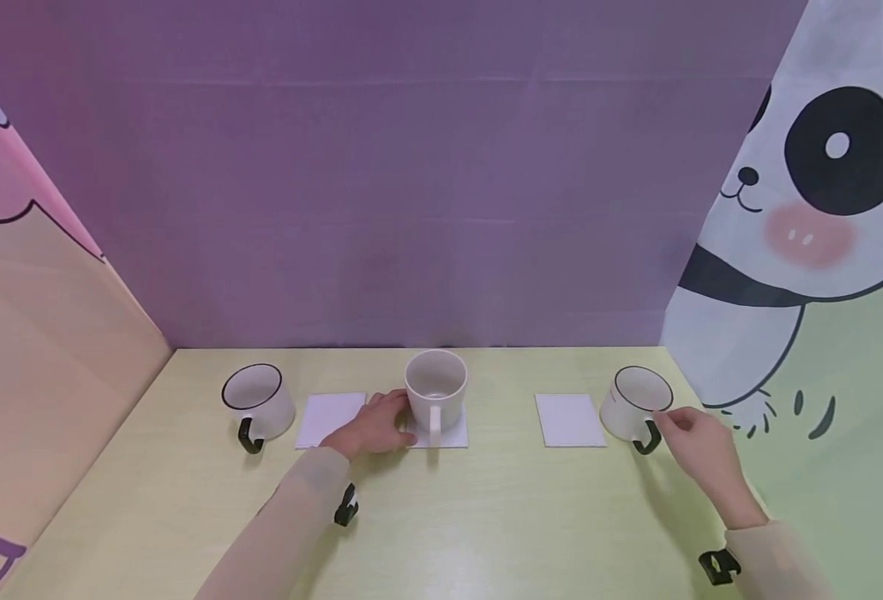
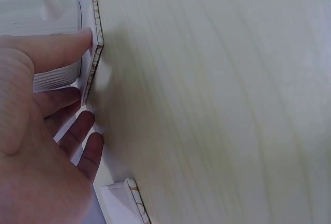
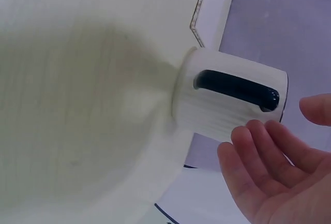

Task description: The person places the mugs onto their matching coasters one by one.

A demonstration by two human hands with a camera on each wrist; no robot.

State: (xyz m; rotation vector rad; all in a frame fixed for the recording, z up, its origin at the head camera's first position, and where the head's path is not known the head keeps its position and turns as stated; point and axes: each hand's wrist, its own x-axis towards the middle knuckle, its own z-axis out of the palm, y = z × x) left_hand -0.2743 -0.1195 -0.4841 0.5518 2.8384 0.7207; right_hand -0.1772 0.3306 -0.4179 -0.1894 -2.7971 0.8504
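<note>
The plain white ceramic mug (image 1: pixel 441 387) stands upright on the square white coaster (image 1: pixel 454 437) at the middle of your pale wooden tabletop (image 1: pixel 486 508), its white handle facing you and fine ribs showing round its wall. The grip of your left hand (image 1: pixel 377 427) is spread at the mug's left side, thumb over the coaster's near-left corner and fingers reaching behind; you cannot tell how firmly it presses. Looking into that mug, you see its bare white inside. To the right, the white black-rimmed mug with a black handle (image 1: pixel 623 417) stands upright just under your right hand (image 1: pixel 699 446), whose grip is loosely bent, thumb parted from the fingers, fingertips close by the rim and handle. A matching black-rimmed mug (image 1: pixel 272 417) stands far left. Another square white coaster (image 1: pixel 328 417) lies partly behind your left hand, and a third white coaster (image 1: pixel 570 420) lies just left of the right mug. A purple cloth backdrop (image 1: pixel 411 192) rises behind, with a panda-printed panel (image 1: pixel 756 242) on your right.
</note>
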